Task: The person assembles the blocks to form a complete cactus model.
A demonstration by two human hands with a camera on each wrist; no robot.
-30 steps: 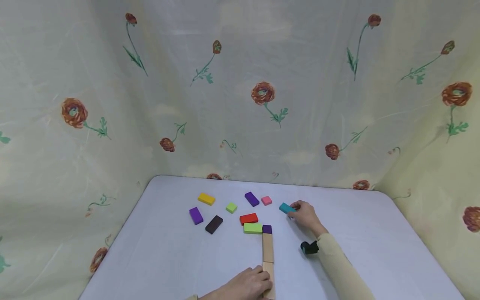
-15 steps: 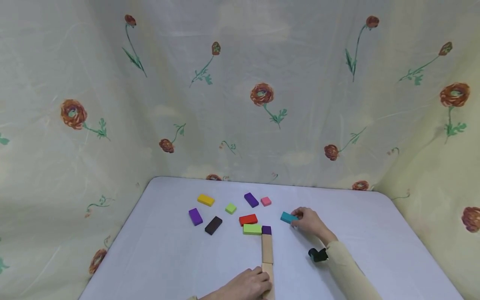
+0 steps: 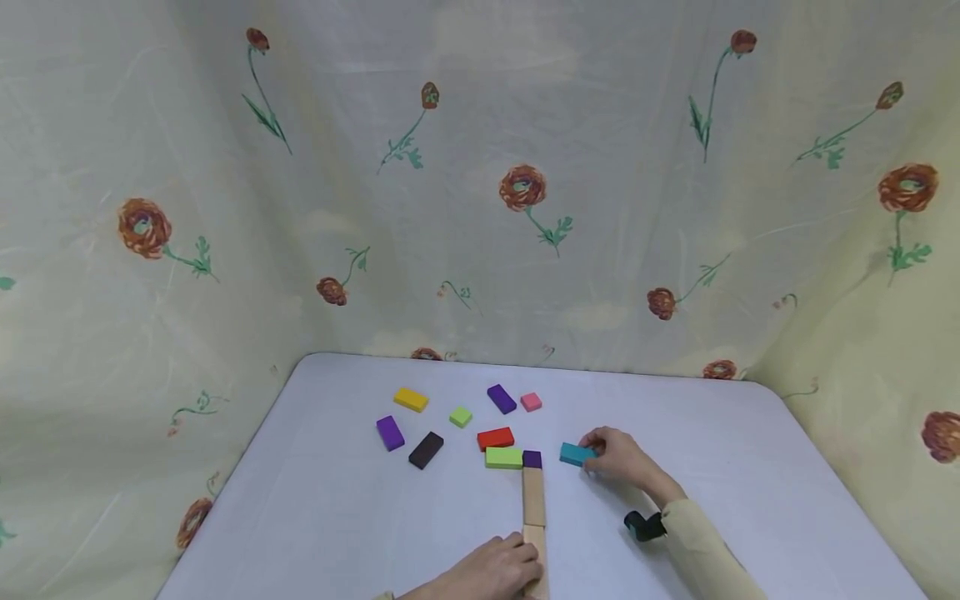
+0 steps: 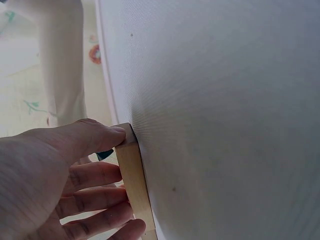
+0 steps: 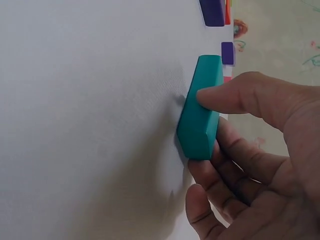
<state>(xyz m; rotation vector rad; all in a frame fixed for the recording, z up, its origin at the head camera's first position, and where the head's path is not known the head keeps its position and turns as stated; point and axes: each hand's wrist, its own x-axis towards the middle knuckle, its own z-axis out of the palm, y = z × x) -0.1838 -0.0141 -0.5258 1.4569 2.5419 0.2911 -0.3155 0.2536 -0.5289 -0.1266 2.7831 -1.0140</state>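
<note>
My right hand [image 3: 622, 458] pinches a teal block [image 3: 576, 454] between thumb and fingers, right of the block row; in the right wrist view the teal block [image 5: 200, 110] is over the white surface, with its shadow beside it. My left hand [image 3: 487, 571] holds the near plain wooden block [image 3: 534, 542]. In the left wrist view its thumb lies on the end of that wooden block [image 4: 134, 175], the fingers along its side. A second wooden block [image 3: 533, 496] continues the row, ending at a dark purple block [image 3: 532, 459]. A lime block [image 3: 503, 458] extends left from it.
Behind the row lie a red block [image 3: 496, 439], a purple block [image 3: 502, 398] and a pink block [image 3: 531, 402]. Further left are a small lime block [image 3: 461, 417], a dark brown block [image 3: 426, 450], another purple block [image 3: 390, 433] and a yellow block [image 3: 411, 399].
My right hand has brought the teal block nearer to me, turning it until it lies almost straight across. My left hand stays on the wooden block.
</note>
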